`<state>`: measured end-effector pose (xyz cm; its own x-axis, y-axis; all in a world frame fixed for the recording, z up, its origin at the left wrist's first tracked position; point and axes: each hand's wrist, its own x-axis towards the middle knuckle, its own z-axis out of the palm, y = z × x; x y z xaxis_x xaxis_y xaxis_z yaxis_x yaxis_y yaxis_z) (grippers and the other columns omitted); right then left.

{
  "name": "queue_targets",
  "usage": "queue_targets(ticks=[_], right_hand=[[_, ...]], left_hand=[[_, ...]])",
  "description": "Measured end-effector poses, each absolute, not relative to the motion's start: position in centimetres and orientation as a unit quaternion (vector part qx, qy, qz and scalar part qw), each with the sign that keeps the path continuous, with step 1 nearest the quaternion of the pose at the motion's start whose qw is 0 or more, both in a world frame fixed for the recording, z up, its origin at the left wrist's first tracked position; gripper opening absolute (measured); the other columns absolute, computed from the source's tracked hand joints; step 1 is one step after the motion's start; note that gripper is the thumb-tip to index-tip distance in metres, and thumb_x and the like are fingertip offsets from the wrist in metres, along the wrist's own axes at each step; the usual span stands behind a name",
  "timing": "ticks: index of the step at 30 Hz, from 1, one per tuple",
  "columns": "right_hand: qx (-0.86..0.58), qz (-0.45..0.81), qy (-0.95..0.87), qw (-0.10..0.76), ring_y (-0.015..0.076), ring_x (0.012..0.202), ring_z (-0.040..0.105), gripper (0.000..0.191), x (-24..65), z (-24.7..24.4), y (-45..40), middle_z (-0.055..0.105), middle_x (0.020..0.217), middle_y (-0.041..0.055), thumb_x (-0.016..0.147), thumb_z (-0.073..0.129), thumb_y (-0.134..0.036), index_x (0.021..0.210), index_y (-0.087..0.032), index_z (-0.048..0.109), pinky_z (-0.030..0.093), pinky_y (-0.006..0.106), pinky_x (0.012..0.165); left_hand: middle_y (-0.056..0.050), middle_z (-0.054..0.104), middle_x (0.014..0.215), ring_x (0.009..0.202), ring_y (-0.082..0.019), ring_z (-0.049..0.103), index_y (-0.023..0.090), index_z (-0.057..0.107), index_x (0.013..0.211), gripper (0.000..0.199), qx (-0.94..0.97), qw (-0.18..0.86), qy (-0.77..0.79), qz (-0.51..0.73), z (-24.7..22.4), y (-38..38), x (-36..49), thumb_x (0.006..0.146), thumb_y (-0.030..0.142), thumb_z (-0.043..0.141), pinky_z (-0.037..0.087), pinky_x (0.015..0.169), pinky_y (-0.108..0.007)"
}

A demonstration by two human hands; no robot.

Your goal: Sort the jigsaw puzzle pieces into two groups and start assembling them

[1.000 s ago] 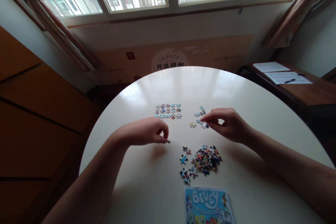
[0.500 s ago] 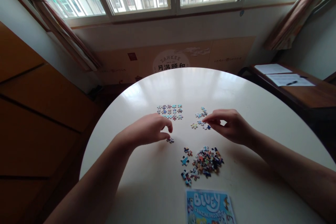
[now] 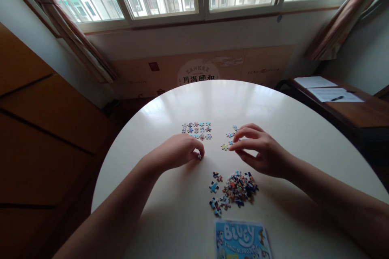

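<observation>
My left hand is closed in a pinch around a small jigsaw puzzle piece, at the tabletop left of centre. Just beyond it lie rows of puzzle pieces, partly hidden by the hand. My right hand hovers over a small group of loose pieces, its fingers apart and nothing visible in them. One of its fingertips is beside a yellowish piece; whether they touch I cannot tell. The hand covers some of that group.
A heap of puzzle pieces lies nearer to me, with a few strays on its left. In front is a blue Bluey picture sheet or box. The round white table stands by a window. Papers lie on a brown side table.
My left fingers have closed on the puzzle piece that lay beneath them. My right hand has shifted slightly left, its fingers more spread, covering pieces that showed before.
</observation>
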<state>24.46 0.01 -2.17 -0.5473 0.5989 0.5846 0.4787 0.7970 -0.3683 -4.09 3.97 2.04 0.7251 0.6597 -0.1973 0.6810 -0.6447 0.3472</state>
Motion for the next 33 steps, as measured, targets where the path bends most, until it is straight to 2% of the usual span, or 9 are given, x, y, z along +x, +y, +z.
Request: queue_targets(ticks=[2, 4, 6, 9, 13, 17, 26, 30, 33], right_hand=[[-0.305, 0.071, -0.901, 0.301, 0.0305, 0.133, 0.051, 0.021, 23.9, -2.1, -0.8, 0.066, 0.13, 0.0068, 0.09, 0.066, -0.019, 0.105, -0.031, 0.076, 0.042, 0.057, 0.109], [-0.296, 0.078, -0.922, 0.237, 0.0346, 0.15, 0.03, 0.023, 23.4, -2.0, -1.6, 0.05, 0.153, 0.0033, 0.09, 0.069, -0.025, 0.109, -0.036, 0.076, 0.026, 0.067, 0.118], [-0.284, 0.101, -0.934, 0.191, 0.0359, 0.155, 0.017, 0.023, 23.0, -1.9, -2.1, 0.039, 0.161, -0.001, 0.091, 0.07, -0.031, 0.111, -0.04, 0.076, 0.016, 0.071, 0.119], [-0.275, 0.137, -0.939, 0.154, 0.0373, 0.156, 0.011, 0.023, 22.7, -1.7, -2.4, 0.032, 0.165, -0.0036, 0.093, 0.068, -0.036, 0.114, -0.042, 0.075, 0.011, 0.073, 0.119], [-0.273, 0.156, -0.941, 0.124, 0.0389, 0.156, 0.007, 0.025, 22.8, -1.4, -2.4, 0.026, 0.168, -0.0031, 0.095, 0.065, -0.042, 0.117, -0.043, 0.074, 0.009, 0.075, 0.118], [-0.272, 0.148, -0.94, 0.14, 0.0393, 0.156, 0.009, 0.025, 22.9, -1.4, -2.4, 0.028, 0.167, -0.0033, 0.094, 0.067, -0.041, 0.118, -0.043, 0.074, 0.009, 0.075, 0.118], [-0.341, 0.073, -0.919, 0.186, 0.042, 0.153, 0.021, 0.029, 23.6, -2.6, -1.4, 0.039, 0.162, -0.0004, 0.094, 0.067, -0.04, 0.123, -0.043, 0.071, 0.02, 0.077, 0.116], [-0.378, 0.042, -0.901, 0.207, 0.0411, 0.154, 0.019, 0.024, 24.4, -2.6, -0.6, 0.04, 0.161, -0.0005, 0.099, 0.057, -0.041, 0.116, -0.041, 0.074, 0.019, 0.079, 0.115], [-0.411, 0.029, -0.873, 0.261, 0.0378, 0.155, 0.017, 0.032, 25.0, -2.2, -0.4, 0.04, 0.161, -0.0007, 0.104, 0.045, -0.042, 0.109, -0.037, 0.076, 0.018, 0.077, 0.116]], left_hand=[[0.001, 0.077, 0.091, 0.084, -0.018, 0.068, 0.027, 0.078, 0.09, 0.024, 0.911, 0.184, 0.368, -0.013, 1.9, 4.1, -4.1, 0.085, 0.012, 0.06, 0.046, 0.075, -0.028], [0.001, 0.078, 0.093, 0.086, -0.018, 0.068, 0.027, 0.078, 0.09, 0.026, 0.914, 0.162, 0.373, 0.004, 1.9, 4.1, -4.2, 0.085, 0.01, 0.059, 0.047, 0.076, -0.029], [0.0, 0.078, 0.096, 0.088, -0.019, 0.069, 0.027, 0.077, 0.093, 0.026, 0.91, 0.139, 0.391, 0.022, 2.0, 4.2, -4.4, 0.086, 0.01, 0.058, 0.048, 0.077, -0.029], [-0.001, 0.078, 0.097, 0.087, -0.02, 0.069, 0.027, 0.077, 0.096, 0.025, 0.893, 0.109, 0.436, 0.035, 2.4, 4.4, -4.9, 0.088, 0.013, 0.058, 0.048, 0.075, -0.03], [-0.003, 0.076, 0.092, 0.082, -0.021, 0.067, 0.026, 0.076, 0.096, 0.015, 0.877, 0.074, 0.474, 0.038, 3.1, 4.5, -5.7, 0.087, 0.024, 0.063, 0.046, 0.069, -0.03], [-0.004, 0.073, 0.087, 0.079, -0.021, 0.065, 0.025, 0.074, 0.095, 0.016, 0.88, 0.107, 0.462, 0.002, 3.8, 4.1, -5.7, 0.085, 0.034, 0.066, 0.043, 0.064, -0.029], [-0.003, 0.072, 0.085, 0.077, -0.02, 0.062, 0.023, 0.07, 0.085, 0.013, 0.885, 0.147, 0.44, -0.037, 3.5, 3.7, -4.8, 0.085, 0.035, 0.066, 0.041, 0.064, -0.03], [-0.003, 0.071, 0.083, 0.075, -0.02, 0.06, 0.023, 0.069, 0.084, 0.013, 0.882, 0.15, 0.444, -0.045, 3.5, 3.8, -4.8, 0.085, 0.036, 0.066, 0.04, 0.065, -0.03], [-0.004, 0.07, 0.081, 0.074, -0.02, 0.06, 0.023, 0.068, 0.083, 0.015, 0.879, 0.147, 0.451, -0.046, 3.5, 3.8, -4.8, 0.084, 0.037, 0.067, 0.038, 0.063, -0.03]])
